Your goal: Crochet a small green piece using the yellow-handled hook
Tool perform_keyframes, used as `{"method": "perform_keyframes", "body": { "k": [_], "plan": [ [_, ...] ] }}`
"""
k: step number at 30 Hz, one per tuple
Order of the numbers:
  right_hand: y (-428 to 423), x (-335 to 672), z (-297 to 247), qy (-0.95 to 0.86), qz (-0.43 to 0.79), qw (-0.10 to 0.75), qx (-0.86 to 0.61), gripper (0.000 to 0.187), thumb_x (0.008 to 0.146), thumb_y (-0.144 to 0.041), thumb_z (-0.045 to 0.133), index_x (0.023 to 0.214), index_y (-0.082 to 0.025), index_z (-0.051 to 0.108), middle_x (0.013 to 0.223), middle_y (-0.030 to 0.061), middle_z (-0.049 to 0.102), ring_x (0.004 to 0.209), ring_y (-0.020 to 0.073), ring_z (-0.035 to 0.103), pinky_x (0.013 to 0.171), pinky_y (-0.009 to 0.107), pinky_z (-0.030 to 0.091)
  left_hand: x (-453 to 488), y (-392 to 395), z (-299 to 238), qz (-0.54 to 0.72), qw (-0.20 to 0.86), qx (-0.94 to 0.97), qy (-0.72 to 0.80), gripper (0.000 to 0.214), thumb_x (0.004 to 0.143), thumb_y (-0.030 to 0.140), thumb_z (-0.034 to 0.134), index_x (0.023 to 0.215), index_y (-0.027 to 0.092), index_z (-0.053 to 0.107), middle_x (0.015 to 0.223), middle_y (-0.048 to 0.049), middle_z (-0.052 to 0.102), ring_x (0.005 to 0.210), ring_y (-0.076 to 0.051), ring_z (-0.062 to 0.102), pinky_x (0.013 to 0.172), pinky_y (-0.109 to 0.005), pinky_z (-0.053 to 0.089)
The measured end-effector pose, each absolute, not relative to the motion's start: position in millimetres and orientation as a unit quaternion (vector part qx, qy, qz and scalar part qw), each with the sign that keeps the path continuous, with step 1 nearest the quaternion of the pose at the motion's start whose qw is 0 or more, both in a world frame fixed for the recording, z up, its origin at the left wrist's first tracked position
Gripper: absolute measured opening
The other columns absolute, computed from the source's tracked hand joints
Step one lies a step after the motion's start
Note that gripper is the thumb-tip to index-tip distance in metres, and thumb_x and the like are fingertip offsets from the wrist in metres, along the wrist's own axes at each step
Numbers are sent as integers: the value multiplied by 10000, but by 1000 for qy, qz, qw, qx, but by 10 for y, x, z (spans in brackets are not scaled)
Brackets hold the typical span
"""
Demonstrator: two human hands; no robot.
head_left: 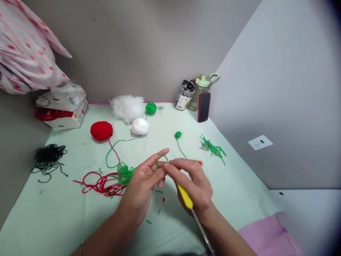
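My left hand (142, 185) is over the pale green table (66, 213), its fingers pinched on a loop of green yarn (161, 158). My right hand (193, 183) meets it from the right, closed round a crochet hook with a yellow handle (184, 195) whose metal shaft runs back toward my wrist. The strand leads left to a tangle of green yarn (124, 174) lying beside loose red yarn (102, 185). A small green crocheted piece (178, 134) with a tail lies just beyond my hands.
A red yarn ball (101, 130), white yarn ball (140, 126), green ball (150, 108) and white stuffing (127, 107) sit further back. Black yarn (48, 156) lies left, green scraps (213, 148) right. A box (62, 110), jar (184, 96), bottle (201, 90) and phone (204, 107) line the wall.
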State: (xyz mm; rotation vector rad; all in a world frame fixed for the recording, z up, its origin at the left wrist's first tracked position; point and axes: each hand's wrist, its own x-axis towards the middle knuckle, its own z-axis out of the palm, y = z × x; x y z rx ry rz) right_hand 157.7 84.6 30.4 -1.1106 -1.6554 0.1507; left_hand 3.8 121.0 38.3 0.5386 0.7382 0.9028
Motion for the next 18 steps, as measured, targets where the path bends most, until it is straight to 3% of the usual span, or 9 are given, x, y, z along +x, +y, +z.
{"method": "perform_keyframes", "body": {
  "k": [2, 4, 8, 11, 18],
  "plan": [
    [849, 1612, 307, -681, 81, 561, -464, 321, 976, -79, 644, 1126, -306, 815, 985, 70, 795, 878, 223, 733, 718, 362, 592, 23, 1236, 376, 398, 833, 207, 322, 397, 801, 288, 897, 1178, 179, 831, 564, 90, 456, 557, -74, 330, 724, -242, 442],
    [877, 1647, 315, -611, 172, 617, -465, 263, 1010, -126, 624, 1087, -293, 813, 930, 52, 782, 793, 191, 705, 673, 332, 574, 7, 1254, 370, 402, 840, 186, 313, 353, 805, 266, 887, 1140, 165, 843, 527, 102, 414, 557, -78, 337, 853, -287, 475],
    [942, 1656, 309, -513, 359, 642, -443, 163, 1017, -302, 672, 974, -258, 823, 867, 40, 758, 686, 158, 643, 630, 310, 547, 8, 1237, 359, 422, 802, 252, 340, 361, 777, 246, 899, 1134, 249, 847, 763, 21, 662, 744, -128, 540, 880, -301, 450],
    [957, 1631, 280, -508, 377, 628, -453, 160, 989, -350, 716, 968, -244, 833, 884, 54, 774, 725, 167, 648, 656, 313, 547, 27, 1217, 352, 414, 783, 301, 354, 335, 788, 289, 893, 1120, 281, 853, 905, -17, 727, 924, -188, 606, 929, -328, 432],
    [978, 1643, 289, -450, 427, 650, -440, 161, 976, -357, 735, 944, -232, 831, 853, 37, 769, 664, 138, 672, 638, 285, 575, 14, 1246, 379, 417, 774, 298, 372, 312, 780, 279, 890, 1091, 290, 864, 837, 21, 648, 731, -120, 529, 842, -304, 411]
  ]
}}
